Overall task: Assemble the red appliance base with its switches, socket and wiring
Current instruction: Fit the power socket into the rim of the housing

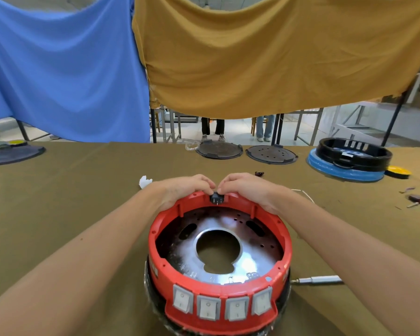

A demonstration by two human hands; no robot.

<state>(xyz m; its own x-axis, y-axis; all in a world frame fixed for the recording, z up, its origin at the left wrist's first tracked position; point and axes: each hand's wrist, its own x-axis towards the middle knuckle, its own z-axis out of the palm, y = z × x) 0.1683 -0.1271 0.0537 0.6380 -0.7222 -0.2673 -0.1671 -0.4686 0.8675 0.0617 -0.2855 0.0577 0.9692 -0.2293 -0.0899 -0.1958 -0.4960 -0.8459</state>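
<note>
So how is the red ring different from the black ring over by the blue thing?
The red ring sits close, between both arms; the black ring sits far back on the right. The red ring has four grey switches on its front and is being worked on by the left hand and right hand; the black ring is untouched, resting on a blue disc. Both are round and open on top.

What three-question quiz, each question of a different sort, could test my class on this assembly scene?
1. True or false: both hands, left hand and right hand, press the small black plastic socket into the far rim of the round red plastic appliance base.
2. How many grey rocker switches sit in its near face?
3. The silver metal screwdriver shaft lies: A) left of the base, B) right of it, C) inside it.

Key: 1 true; 2 four; 3 B.
</note>
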